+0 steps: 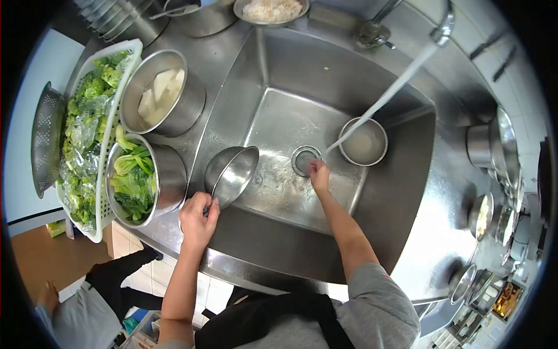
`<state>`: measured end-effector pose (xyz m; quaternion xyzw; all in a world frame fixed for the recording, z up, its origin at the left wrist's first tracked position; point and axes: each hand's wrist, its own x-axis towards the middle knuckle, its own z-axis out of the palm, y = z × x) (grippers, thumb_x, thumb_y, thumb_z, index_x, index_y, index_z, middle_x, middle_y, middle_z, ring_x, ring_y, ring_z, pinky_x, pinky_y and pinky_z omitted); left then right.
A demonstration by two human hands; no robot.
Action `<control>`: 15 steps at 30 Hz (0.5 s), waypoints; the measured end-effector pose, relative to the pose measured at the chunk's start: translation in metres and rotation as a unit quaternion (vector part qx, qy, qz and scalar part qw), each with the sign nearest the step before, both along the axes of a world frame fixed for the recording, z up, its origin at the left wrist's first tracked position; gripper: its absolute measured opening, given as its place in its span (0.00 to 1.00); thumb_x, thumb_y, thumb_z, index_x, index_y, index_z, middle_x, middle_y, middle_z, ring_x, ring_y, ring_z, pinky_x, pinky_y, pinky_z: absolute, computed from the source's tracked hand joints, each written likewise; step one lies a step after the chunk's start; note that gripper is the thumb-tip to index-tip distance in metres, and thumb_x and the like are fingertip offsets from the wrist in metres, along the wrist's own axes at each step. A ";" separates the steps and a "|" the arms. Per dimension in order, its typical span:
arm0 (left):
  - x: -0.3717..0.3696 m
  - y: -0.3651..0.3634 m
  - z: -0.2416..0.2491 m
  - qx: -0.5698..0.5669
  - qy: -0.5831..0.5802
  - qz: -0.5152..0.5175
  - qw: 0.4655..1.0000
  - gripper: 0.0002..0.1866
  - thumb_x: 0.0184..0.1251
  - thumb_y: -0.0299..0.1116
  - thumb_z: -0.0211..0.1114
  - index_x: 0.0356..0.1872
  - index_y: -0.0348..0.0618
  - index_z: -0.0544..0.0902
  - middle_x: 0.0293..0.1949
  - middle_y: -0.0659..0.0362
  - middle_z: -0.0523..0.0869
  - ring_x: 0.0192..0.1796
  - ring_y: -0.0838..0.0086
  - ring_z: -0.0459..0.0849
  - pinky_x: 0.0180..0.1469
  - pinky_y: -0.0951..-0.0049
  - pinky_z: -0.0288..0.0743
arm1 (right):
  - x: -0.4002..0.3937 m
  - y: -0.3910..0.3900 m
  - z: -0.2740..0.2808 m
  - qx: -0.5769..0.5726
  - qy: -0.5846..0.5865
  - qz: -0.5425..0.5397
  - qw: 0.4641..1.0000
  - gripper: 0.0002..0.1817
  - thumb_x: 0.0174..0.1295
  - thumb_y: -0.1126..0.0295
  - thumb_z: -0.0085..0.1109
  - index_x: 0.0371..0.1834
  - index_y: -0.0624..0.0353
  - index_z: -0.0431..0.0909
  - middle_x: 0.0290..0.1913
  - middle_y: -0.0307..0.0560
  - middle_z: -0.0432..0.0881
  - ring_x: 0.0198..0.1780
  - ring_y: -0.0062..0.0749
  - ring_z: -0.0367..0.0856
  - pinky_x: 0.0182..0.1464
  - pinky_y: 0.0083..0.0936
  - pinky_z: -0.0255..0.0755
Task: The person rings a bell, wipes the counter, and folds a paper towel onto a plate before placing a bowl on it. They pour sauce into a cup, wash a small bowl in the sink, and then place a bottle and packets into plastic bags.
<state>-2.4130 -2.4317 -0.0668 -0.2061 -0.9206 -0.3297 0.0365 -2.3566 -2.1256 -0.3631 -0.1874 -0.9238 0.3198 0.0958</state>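
Note:
My left hand (199,218) is closed at the near end of a shiny metal bowl (235,177), tilted over the left side of the sink. Something small and dark shows between these fingers. Low in the basin, my right hand (318,174) has its fingers drawn together beside the round drain (303,160); whatever they hold, if anything, is hidden. A stream of water (383,99) falls from the tap just past that hand. To its right, a round metal pot (364,142) with cloudy water sits in the sink (279,122).
Left of the sink stand a pot of leafy greens (133,186), a pot of pale pieces in liquid (160,96) and a white basket (106,168) of broccoli. A perforated colander (46,139) leans beyond them. Another person (93,308) is at lower left. Metal bowls (463,284) line the right.

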 end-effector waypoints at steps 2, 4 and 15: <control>0.001 0.001 -0.001 0.013 0.014 -0.020 1.000 0.08 0.48 0.23 0.62 0.20 0.40 0.70 0.19 0.55 0.74 0.22 0.59 0.73 0.26 0.65 0.66 | -0.035 0.021 0.044 -0.347 -0.059 -0.194 0.916 0.05 0.52 0.78 0.54 0.30 0.70 0.76 0.31 0.53 0.80 0.28 0.38 0.82 0.28 0.29 0.78; -0.002 0.009 -0.003 0.007 0.011 -0.049 0.999 0.07 0.50 0.26 0.61 0.23 0.41 0.70 0.20 0.54 0.75 0.23 0.58 0.75 0.26 0.62 0.67 | -0.052 0.041 0.073 -0.362 -0.055 -0.225 0.903 0.04 0.50 0.81 0.53 0.27 0.71 0.76 0.27 0.53 0.79 0.24 0.35 0.81 0.23 0.29 0.77; -0.018 0.262 -0.064 -0.085 -0.224 -0.216 0.947 0.11 0.47 0.38 0.64 0.23 0.41 0.77 0.27 0.49 0.81 0.36 0.56 0.80 0.37 0.59 0.72 | 0.055 0.128 0.180 -0.022 -0.044 -0.224 0.973 0.09 0.51 0.72 0.57 0.35 0.64 0.77 0.29 0.51 0.82 0.31 0.36 0.82 0.36 0.25 0.74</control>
